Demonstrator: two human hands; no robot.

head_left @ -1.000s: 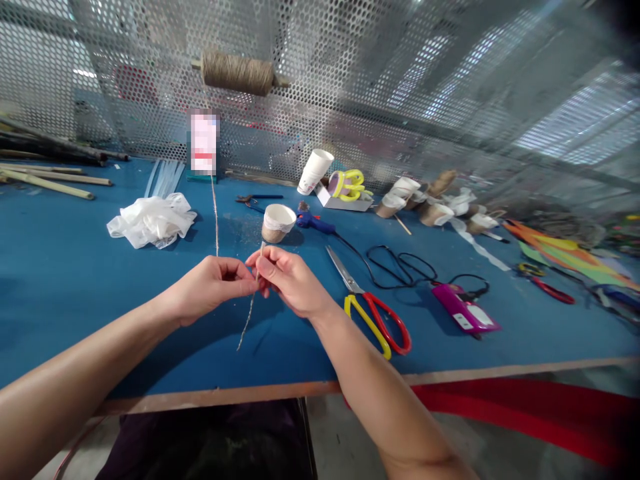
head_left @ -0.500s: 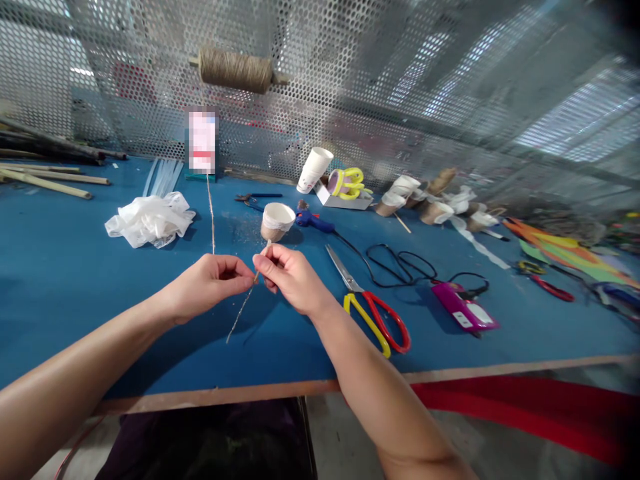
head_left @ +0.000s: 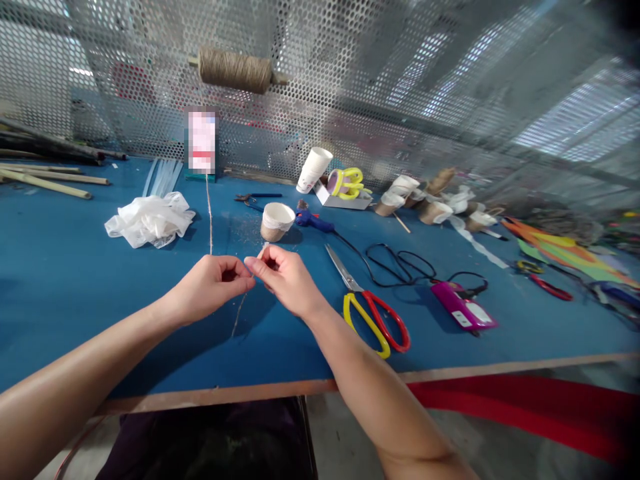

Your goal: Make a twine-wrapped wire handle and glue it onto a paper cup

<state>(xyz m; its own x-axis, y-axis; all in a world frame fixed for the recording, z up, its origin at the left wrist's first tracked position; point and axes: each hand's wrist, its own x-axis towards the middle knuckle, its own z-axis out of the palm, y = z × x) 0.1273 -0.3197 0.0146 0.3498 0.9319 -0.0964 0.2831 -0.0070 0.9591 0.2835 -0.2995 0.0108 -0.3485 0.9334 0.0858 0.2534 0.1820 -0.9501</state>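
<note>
My left hand [head_left: 213, 285] and my right hand [head_left: 283, 277] meet fingertip to fingertip above the blue table [head_left: 65, 280]. Both pinch a thin jute twine [head_left: 209, 213] that runs down from the spool [head_left: 235, 70] on the mesh wall. A short loose end of twine hangs below my fingers. A small stick end shows at my right fingertips; I cannot tell whether the twine is wound on it. A paper cup wrapped in twine [head_left: 277, 222] stands just beyond my hands.
Yellow-and-red scissors [head_left: 373, 310] lie right of my hands, with a blue glue gun [head_left: 313, 220], black cable [head_left: 400, 263] and magenta device [head_left: 465, 307] beyond. White plastic [head_left: 149, 219] and bamboo sticks [head_left: 47, 177] lie at the left. More cups [head_left: 430, 200] stand at the back right.
My hands have drawn closer together and shifted slightly left. The hanging end of twine below them looks shorter and the stick end less exposed.
</note>
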